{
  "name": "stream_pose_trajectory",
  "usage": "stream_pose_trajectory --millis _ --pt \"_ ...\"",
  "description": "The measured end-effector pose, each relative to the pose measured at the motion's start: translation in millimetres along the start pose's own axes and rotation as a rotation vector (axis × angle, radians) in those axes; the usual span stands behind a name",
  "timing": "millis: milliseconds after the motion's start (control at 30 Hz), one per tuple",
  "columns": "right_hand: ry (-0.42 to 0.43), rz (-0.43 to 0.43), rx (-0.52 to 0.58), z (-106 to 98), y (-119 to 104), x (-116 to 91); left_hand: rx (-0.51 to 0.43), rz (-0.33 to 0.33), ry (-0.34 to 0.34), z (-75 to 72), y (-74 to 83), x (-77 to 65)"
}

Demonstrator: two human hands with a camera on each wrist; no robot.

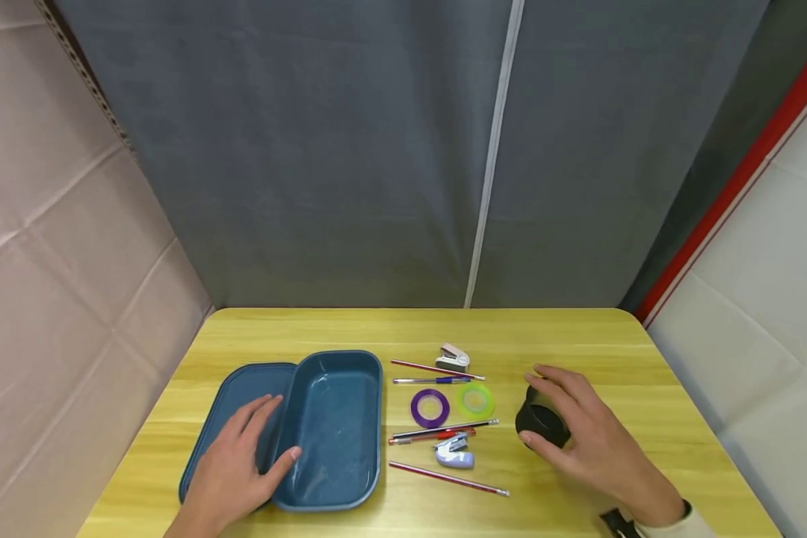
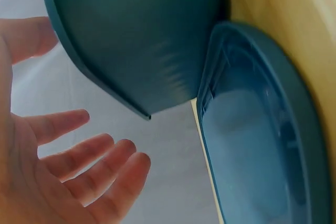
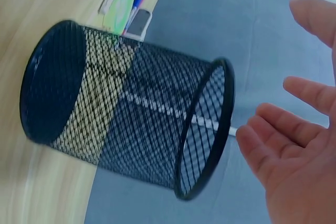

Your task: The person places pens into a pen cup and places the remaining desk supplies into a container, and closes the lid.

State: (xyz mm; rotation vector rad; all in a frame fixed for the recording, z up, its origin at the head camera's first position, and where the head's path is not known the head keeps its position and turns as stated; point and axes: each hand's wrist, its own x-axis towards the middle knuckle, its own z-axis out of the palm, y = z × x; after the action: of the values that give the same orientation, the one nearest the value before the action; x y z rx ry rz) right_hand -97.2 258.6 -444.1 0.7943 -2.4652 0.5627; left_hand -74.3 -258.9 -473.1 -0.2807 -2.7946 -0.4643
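My left hand (image 1: 232,459) hovers over a blue lid (image 1: 242,385), its fingers spread and thumb by the near left rim of a deep blue plastic box (image 1: 336,430). Nothing is in its grasp in the left wrist view, where the box wall (image 2: 136,40) rises beside the fingers. On the right stands a black mesh pen holder (image 1: 534,426), upright on the table. Around its top is my right hand (image 1: 598,444), thumb and fingers apart. The right wrist view shows the fingertips just off the rim of the mesh pen holder (image 3: 157,114).
Between box and pen holder lie a white stapler (image 1: 453,359), a lilac stapler (image 1: 453,453), purple tape (image 1: 415,415), green tape (image 1: 462,411), a blue pen (image 1: 430,380), a red pen (image 1: 460,432) and several pencils (image 1: 447,478). A grey curtain (image 1: 343,187) hangs behind the table.
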Motion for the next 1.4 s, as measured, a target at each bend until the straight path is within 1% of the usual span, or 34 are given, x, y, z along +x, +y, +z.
stream_pose_trajectory --millis 100,267,400,533,700,833,900,1033,1200,1300,1400 --pt "-0.019 0.001 0.019 3.6 -4.5 1.7 -0.045 -0.041 -0.040 -0.4 2.9 -1.0" --pt "-0.021 -0.016 0.057 9.1 -11.0 4.5 -0.162 -0.114 -0.101 -2.4 6.6 -1.1" --pt "-0.001 -0.043 0.065 13.0 -14.7 5.7 -0.234 -0.145 -0.105 -2.5 7.5 -0.6" --pt "0.008 -0.049 0.077 15.2 -18.1 5.7 -0.250 -0.144 -0.087 -1.2 8.7 -1.2" --pt "-0.010 -0.010 0.102 15.5 -21.9 4.8 -0.239 -0.119 -0.050 -2.0 14.3 -1.9" --pt "0.005 -0.005 0.145 16.9 -22.2 4.0 -0.247 -0.084 -0.016 -2.7 22.7 -0.3" --pt "0.012 0.003 0.163 17.4 -21.8 3.1 -0.258 -0.070 -0.012 -1.7 27.3 1.4" --pt "0.012 0.038 0.177 16.2 -20.9 1.2 -0.292 -0.034 -0.023 0.8 36.8 5.6" --pt "0.036 0.064 0.172 13.4 -17.8 -0.6 -0.354 0.025 -0.033 4.1 50.7 9.2" --pt "0.052 0.078 0.166 11.5 -14.9 -2.0 -0.400 0.069 -0.033 8.4 59.8 10.2" --pt "0.073 0.085 0.167 10.1 -12.0 -3.6 -0.466 0.108 -0.040 13.2 69.1 10.5"
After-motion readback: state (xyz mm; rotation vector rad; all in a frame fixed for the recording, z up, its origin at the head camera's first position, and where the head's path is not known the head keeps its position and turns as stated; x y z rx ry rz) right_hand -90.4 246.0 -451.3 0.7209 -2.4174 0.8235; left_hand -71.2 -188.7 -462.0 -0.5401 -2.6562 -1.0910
